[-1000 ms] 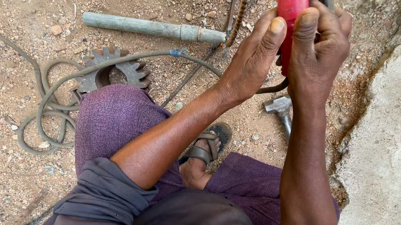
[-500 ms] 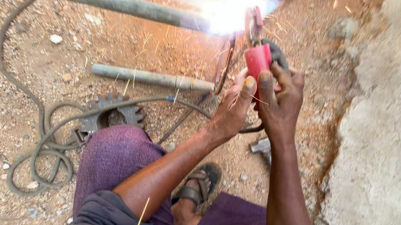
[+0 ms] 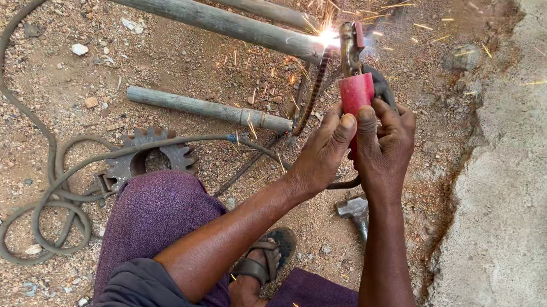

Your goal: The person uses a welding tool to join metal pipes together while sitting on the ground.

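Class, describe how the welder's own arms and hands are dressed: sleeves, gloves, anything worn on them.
Both hands are bare: no gloves on the left hand or the right hand, and no rings, watch or bands show. The forearms are uncovered too. A dark grey sleeve is pushed up above the left elbow; the right sleeve is out of view.
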